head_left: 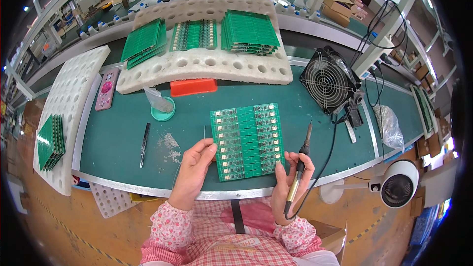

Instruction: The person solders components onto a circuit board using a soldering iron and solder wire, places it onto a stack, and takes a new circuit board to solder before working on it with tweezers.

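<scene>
Upright in front of me is a green circuit board panel (248,143) with rows of small white and dark components along both sides. My left hand (193,171) is closed, thumb and fingers pinching the panel's lower left edge. A thin wire, looking like solder, runs through that hand and sticks up beside the board. My right hand (287,180) grips a soldering iron (305,147), its tip pointing up and away from the board. The thumb of the same hand rests at the panel's lower right edge.
Stacked green panels (251,29) lie on a white foam tray (207,71) at the back. A black fan (325,81) stands right. Around the mat are a red box (193,87), a teal round lid (163,111), tweezers (145,145) and solder scraps (170,147).
</scene>
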A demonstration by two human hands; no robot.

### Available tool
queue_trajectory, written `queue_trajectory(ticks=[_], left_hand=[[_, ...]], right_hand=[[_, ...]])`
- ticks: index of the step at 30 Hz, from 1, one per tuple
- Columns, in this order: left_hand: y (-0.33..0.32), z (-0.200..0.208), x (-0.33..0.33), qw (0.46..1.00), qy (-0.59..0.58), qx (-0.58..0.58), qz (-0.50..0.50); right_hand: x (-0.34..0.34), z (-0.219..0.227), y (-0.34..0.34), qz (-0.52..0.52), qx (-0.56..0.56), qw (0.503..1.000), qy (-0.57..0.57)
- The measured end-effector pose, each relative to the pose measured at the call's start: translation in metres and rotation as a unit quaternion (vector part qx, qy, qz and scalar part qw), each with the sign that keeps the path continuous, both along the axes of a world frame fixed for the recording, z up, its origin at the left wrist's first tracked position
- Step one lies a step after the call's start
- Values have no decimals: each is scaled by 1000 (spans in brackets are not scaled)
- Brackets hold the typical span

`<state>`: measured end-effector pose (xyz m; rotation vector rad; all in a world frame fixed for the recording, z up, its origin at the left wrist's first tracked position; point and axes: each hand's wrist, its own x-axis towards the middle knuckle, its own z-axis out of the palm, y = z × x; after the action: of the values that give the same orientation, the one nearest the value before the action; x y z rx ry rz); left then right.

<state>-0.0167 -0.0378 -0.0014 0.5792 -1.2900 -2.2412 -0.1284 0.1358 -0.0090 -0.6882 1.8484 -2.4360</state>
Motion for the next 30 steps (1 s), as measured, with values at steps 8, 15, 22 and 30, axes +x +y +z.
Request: queue_trajectory(ticks=[8,15,22,30], left_hand=[[0,1,-1,1000,1,-11,-1],[14,3,9,997,-37,-67,11],[49,44,53,880,-275,-381,-77],[45,24,80,800,-212,-554,88]], right_hand=[[-1,1,-1,5,0,1000,11],[-8,7,5,5,28,999,-32],[-57,22,28,183,240,953,6],[-73,29,15,192,336,916,110]])
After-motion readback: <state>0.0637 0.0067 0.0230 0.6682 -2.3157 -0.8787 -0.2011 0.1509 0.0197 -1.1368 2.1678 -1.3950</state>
